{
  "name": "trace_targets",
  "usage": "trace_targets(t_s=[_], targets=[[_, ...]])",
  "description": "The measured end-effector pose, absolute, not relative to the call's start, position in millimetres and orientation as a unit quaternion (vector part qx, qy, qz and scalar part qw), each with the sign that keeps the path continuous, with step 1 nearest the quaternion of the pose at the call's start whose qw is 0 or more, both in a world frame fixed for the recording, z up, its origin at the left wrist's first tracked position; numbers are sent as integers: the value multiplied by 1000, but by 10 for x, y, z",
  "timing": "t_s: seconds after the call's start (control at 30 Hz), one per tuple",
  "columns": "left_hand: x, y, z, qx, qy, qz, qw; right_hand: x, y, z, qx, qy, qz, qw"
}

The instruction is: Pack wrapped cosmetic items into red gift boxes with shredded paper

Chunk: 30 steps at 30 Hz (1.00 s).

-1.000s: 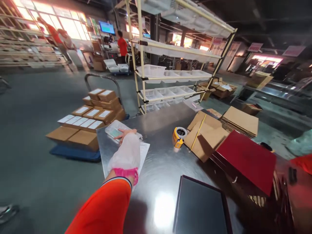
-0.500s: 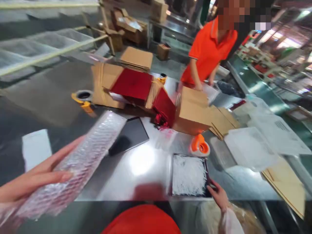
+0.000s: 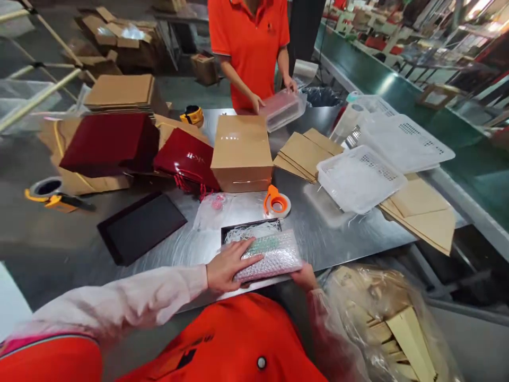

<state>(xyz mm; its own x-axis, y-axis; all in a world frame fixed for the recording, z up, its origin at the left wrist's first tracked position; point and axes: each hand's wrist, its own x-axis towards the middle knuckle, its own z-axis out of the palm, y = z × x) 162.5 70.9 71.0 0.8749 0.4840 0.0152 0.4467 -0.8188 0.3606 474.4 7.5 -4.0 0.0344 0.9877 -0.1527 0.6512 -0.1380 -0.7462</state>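
Observation:
A bubble-wrapped package [image 3: 278, 259] lies across an open dark box [image 3: 224, 237] at the table's near edge. White paper shreds [image 3: 254, 230] show in the box beyond the package. My left hand [image 3: 230, 264] grips the package's left end, two fingers stretched over its top. At the lower right corner is my right hand [image 3: 304, 277]; the package hides its fingers, so whether they hold the package or the box cannot be told. A dark shallow tray or lid [image 3: 143, 225] lies to the left. Just beyond the box sits an orange tape dispenser [image 3: 277, 202].
A cardboard box [image 3: 242, 154], dark red boxes [image 3: 109, 142] and white baskets [image 3: 361, 178] stand farther back. Flat cardboard [image 3: 421, 209] lies at right, a yellow tape dispenser [image 3: 53, 193] at left. A co-worker [image 3: 250, 50] across the table holds a clear plastic box [image 3: 282, 109].
My left hand has brought the bubble-wrapped package from the left onto the box of shreds. My right hand remains at the box's right side. The view has turned right.

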Motion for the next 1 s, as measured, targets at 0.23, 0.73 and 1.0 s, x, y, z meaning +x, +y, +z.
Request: trace_targets(t_s=[0.23,0.73,1.0], targets=[[1654,663,645,940,287,-59,174,4664,41,41,-665,-590,386,247],[1654,634,402,912,304,-105,257,4580,128,197,-651,-598,398,244],[1958,722,507,939,295,-29,174,4636,195,227,-637,-613,417,210]])
